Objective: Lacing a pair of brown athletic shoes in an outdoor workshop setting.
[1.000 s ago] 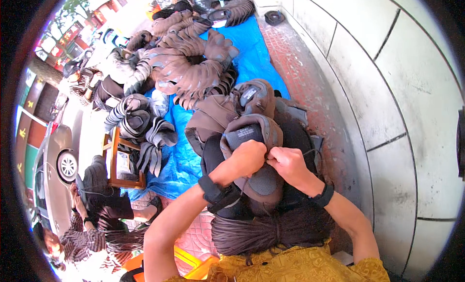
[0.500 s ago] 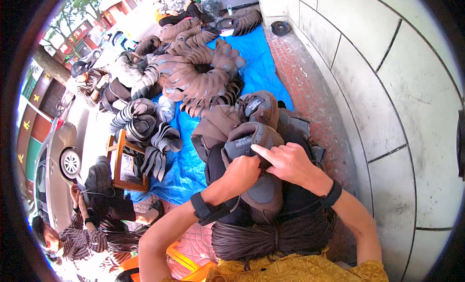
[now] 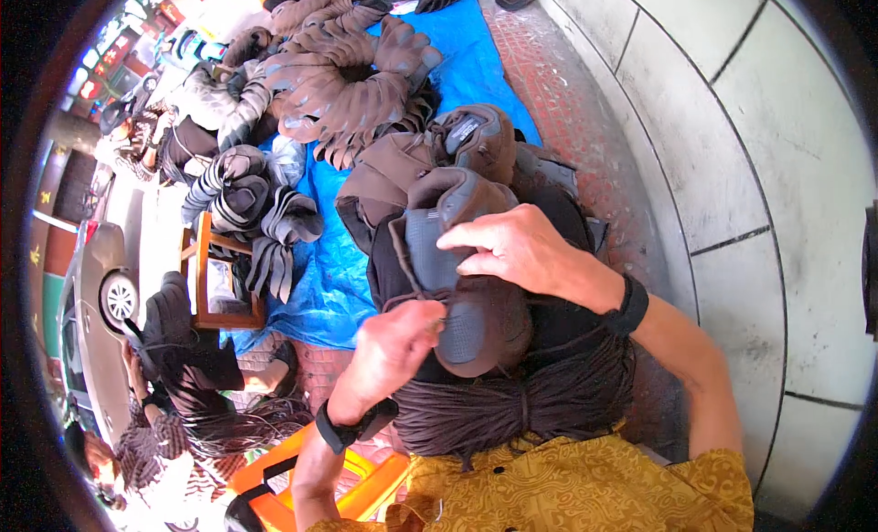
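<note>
A brown and grey shoe upper (image 3: 465, 335) lies on my lap, its rounded toe towards me and its grey tongue (image 3: 430, 244) pointing away. A thin dark shoelace (image 3: 405, 258) loops along the left side of the tongue down to my left hand. My left hand (image 3: 389, 349) is closed in a pinch on the lace, left of the toe. Over the tongue and the right side of the opening, my right hand (image 3: 535, 258) has its index finger and thumb apart and its other fingers curled. Their undersides are hidden.
A thick bundle of dark laces (image 3: 521, 404) lies across my lap. More brown uppers (image 3: 389, 175) sit just beyond, and rings of uppers (image 3: 338, 93) cover the blue tarp (image 3: 325, 303). At left are a wooden stool (image 3: 203, 276) and co-workers; a tiled wall (image 3: 695, 166) stands right.
My left hand has moved down and left, away from my right hand, with the lace drawn along. My right hand has shifted slightly over the tongue. The whole scene sits higher in view.
</note>
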Available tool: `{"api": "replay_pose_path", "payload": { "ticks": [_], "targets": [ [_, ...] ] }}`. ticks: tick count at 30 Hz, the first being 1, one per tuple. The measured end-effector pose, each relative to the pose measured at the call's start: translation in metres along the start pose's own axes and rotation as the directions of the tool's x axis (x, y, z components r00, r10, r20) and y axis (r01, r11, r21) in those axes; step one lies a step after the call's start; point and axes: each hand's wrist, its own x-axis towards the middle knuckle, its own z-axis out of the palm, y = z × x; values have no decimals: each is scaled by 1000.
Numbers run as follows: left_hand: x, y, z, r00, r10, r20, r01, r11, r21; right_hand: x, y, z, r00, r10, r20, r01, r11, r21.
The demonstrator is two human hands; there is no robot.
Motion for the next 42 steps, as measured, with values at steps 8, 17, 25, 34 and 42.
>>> {"api": "replay_pose_path", "payload": {
  "ticks": [8,17,25,34,42],
  "targets": [
    [9,8,18,867,458,197,-487,698,525,28,-19,14,784,-262,563,243,964,110],
    [10,-10,31,877,467,112,-475,807,351,22,-12,5,651,-139,746,219,976,-10],
    [14,-11,48,844,504,185,-514,659,549,11,8,13,735,-312,602,406,914,-22],
    [30,-7,75,820,500,280,-540,511,668,11,8,-12,976,33,215,-90,960,263],
    [51,-7,67,860,416,296,-509,746,428,-27,27,-21,971,190,143,-232,888,397]
  ]
}}
